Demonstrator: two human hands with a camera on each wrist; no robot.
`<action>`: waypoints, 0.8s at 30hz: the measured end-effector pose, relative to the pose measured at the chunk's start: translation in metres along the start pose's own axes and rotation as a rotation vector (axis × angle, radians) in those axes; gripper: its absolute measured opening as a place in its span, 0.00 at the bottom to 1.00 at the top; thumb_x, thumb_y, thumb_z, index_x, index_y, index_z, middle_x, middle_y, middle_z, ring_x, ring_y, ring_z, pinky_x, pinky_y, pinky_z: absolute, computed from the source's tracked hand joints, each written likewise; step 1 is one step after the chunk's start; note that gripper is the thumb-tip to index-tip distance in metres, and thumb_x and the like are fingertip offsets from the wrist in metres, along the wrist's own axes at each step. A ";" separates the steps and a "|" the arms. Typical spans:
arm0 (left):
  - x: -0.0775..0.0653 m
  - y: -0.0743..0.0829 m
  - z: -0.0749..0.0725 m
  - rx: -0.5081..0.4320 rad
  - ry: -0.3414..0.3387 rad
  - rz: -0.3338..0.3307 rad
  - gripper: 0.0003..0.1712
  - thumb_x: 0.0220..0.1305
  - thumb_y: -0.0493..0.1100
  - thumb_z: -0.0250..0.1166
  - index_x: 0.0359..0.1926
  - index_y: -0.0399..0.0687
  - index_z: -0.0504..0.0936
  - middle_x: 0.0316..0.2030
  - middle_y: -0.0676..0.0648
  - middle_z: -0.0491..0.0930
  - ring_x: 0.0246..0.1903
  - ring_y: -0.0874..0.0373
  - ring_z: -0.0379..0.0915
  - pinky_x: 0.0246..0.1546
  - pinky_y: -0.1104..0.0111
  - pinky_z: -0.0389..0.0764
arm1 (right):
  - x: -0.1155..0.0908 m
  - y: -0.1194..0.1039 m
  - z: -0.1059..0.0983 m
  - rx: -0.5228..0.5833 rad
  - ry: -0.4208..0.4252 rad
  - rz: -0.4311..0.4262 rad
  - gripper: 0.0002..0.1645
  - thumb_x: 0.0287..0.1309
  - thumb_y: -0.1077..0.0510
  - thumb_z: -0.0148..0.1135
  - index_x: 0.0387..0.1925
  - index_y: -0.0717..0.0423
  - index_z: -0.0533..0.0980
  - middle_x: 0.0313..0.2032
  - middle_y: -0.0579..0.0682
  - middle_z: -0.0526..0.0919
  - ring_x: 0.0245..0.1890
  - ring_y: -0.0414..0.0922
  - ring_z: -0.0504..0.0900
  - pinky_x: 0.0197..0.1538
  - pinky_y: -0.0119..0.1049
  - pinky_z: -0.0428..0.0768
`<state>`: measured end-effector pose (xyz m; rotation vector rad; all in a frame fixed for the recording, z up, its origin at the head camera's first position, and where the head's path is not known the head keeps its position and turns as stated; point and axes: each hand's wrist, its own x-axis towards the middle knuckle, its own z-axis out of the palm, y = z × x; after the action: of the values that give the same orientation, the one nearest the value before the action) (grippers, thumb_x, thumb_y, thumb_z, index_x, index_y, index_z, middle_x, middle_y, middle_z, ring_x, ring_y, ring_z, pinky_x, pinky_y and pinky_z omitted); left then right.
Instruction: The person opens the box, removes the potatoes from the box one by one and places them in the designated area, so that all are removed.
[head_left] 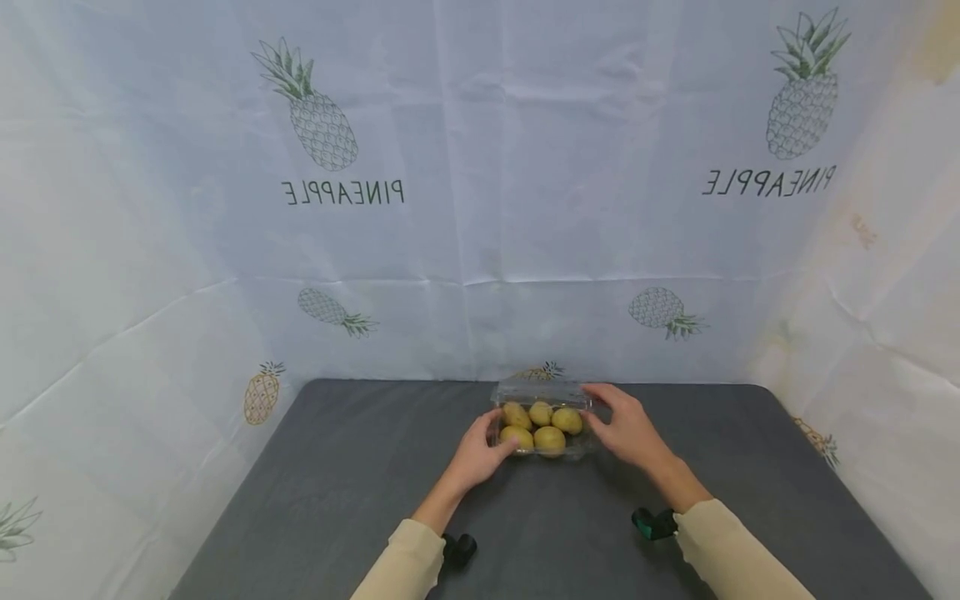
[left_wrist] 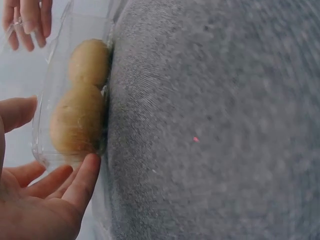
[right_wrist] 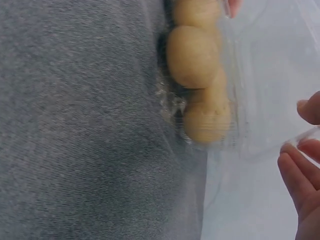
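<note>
A clear plastic clamshell container (head_left: 576, 454) stands at the far middle of the table, its hinged lid (head_left: 536, 390) raised at the back. Several yellow-brown potatoes (head_left: 550, 441) lie inside, also visible through the wall in the left wrist view. My left hand (head_left: 480, 450) holds the container's left end, fingertips (left_wrist: 90, 162) against the end wall and thumb by the rim. On the other side my right hand (head_left: 626, 427) pinches the edge of the lid between thumb and fingers (right_wrist: 295, 172), beside the potatoes (right_wrist: 192, 57).
Dark grey cloth covers the table (head_left: 360, 483). White fabric with pineapple prints hangs behind and on both sides, close behind the container. Black devices (head_left: 654, 524) are strapped under both wrists.
</note>
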<state>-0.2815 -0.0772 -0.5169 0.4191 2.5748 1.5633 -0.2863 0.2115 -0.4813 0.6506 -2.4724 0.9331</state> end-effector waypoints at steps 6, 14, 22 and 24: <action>-0.001 0.000 0.000 0.016 0.006 0.000 0.39 0.72 0.55 0.65 0.75 0.43 0.64 0.71 0.37 0.65 0.65 0.38 0.68 0.56 0.43 0.76 | 0.000 0.005 -0.002 0.077 0.045 0.040 0.23 0.60 0.71 0.69 0.58 0.65 0.79 0.52 0.60 0.83 0.51 0.57 0.84 0.50 0.52 0.84; -0.001 0.000 0.000 0.022 0.011 0.021 0.39 0.71 0.54 0.66 0.74 0.40 0.65 0.69 0.36 0.67 0.63 0.37 0.70 0.55 0.44 0.77 | 0.006 0.007 -0.003 0.126 0.091 0.111 0.17 0.64 0.68 0.66 0.54 0.67 0.81 0.49 0.61 0.86 0.48 0.57 0.85 0.49 0.52 0.84; -0.002 0.001 -0.002 0.018 0.010 0.036 0.39 0.71 0.54 0.66 0.74 0.39 0.65 0.68 0.36 0.68 0.62 0.38 0.70 0.54 0.45 0.78 | 0.016 0.008 -0.005 0.177 0.126 0.211 0.14 0.68 0.59 0.66 0.51 0.62 0.83 0.45 0.58 0.87 0.45 0.55 0.86 0.48 0.53 0.84; -0.003 0.002 -0.002 0.014 0.009 0.039 0.39 0.71 0.54 0.66 0.74 0.39 0.65 0.68 0.35 0.67 0.62 0.37 0.70 0.54 0.45 0.78 | 0.018 0.007 -0.006 0.189 0.132 0.229 0.14 0.68 0.59 0.66 0.51 0.63 0.83 0.45 0.58 0.87 0.45 0.55 0.86 0.48 0.54 0.84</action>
<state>-0.2789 -0.0790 -0.5147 0.4674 2.6005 1.5642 -0.3035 0.2151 -0.4707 0.3544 -2.3945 1.2649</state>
